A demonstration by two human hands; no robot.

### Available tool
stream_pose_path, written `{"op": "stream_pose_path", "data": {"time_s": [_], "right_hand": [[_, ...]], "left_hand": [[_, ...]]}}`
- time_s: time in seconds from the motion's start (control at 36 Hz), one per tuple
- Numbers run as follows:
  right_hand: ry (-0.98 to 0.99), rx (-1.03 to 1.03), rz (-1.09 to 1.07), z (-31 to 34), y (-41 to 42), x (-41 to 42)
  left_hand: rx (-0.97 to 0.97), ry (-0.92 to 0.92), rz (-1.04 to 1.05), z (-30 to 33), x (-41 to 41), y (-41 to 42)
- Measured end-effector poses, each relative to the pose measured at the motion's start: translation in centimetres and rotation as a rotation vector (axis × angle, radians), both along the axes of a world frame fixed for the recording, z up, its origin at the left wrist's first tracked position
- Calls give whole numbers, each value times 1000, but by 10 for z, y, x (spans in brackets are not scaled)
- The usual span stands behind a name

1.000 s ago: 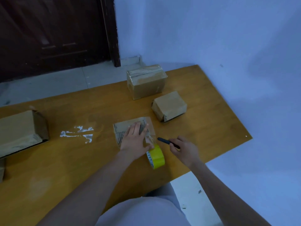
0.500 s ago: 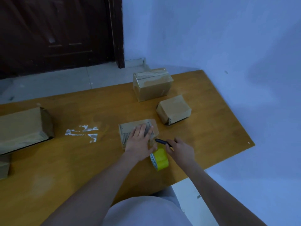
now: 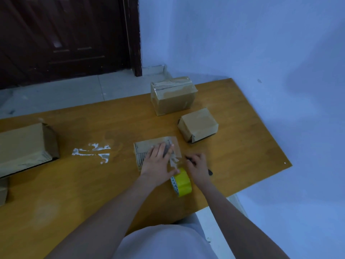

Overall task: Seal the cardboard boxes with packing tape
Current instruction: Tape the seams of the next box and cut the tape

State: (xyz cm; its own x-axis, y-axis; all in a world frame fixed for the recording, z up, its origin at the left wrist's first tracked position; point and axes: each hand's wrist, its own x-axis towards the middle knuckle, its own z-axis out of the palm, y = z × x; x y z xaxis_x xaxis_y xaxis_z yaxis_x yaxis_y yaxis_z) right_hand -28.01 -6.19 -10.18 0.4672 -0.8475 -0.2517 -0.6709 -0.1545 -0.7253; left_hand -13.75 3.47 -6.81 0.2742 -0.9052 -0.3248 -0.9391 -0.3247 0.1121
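The small flat cardboard box [image 3: 149, 149] lies on the wooden table [image 3: 242, 139], near the front edge and a little to the right of the middle. The left hand [image 3: 158, 163] rests flat on top of it, fingers straight and close together, pointing away from the person, and it covers the right half of the box. A strip of clear tape [image 3: 174, 161] runs from under this hand, over the near right corner of the box, down to the yellow tape roll [image 3: 182, 182]. The roll stands on its edge on the table, just in front of the box and between the two wrists; the left thumb touches its top.

The right hand [image 3: 197, 166] is just beside the box on the right, knuckles up, fingers curled around a dark pen-like cutter [image 3: 188, 158]. One dark tip shows at the fingers, close to the tape strip, and the other end shows behind the hand. I cannot tell whether the tip touches the tape. Both forearms reach forward from the bottom of the view.

Farther back, a small closed box [image 3: 198, 125] lies to the right, and a taller taped box [image 3: 173, 98] stands behind it. A large box [image 3: 24, 146] lies at the left edge. White residue marks [image 3: 91, 152] are on the table between it and the flat box.
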Motion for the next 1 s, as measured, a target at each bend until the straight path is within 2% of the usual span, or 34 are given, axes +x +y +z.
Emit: {"op": "stream_pose_path", "data": {"time_s": [0.06,0.11,0.19,0.31,0.39,0.47,0.58,0.69,0.83,1.0], "right_hand": [[-161,263,5,9,6,2],[-224,417,16,11,9,2],[-247,536,11,11,12,3],[-278,603,0,11,16,1],[-274,606,-2,13,17,0],[-258,575,6,16,19,-1],[-225,504,23,17,23,-1],[-217,475,38,18,24,1],[-207,428,57,20,27,-8],[-297,449,-135,19,24,-18]], "left_hand": [[-17,4,3,0,0,1],[-38,-1,8,-2,0,1],[-35,-13,4,-2,1,1],[-94,58,75,-2,3,-1],[-169,44,133,-2,3,-6],[-202,-20,114,-5,1,-9],[-339,-152,76,-20,3,-9],[-430,-132,89,-24,4,-7],[-444,-110,124,-23,1,-11],[-445,-151,55,-27,6,-5]]}}
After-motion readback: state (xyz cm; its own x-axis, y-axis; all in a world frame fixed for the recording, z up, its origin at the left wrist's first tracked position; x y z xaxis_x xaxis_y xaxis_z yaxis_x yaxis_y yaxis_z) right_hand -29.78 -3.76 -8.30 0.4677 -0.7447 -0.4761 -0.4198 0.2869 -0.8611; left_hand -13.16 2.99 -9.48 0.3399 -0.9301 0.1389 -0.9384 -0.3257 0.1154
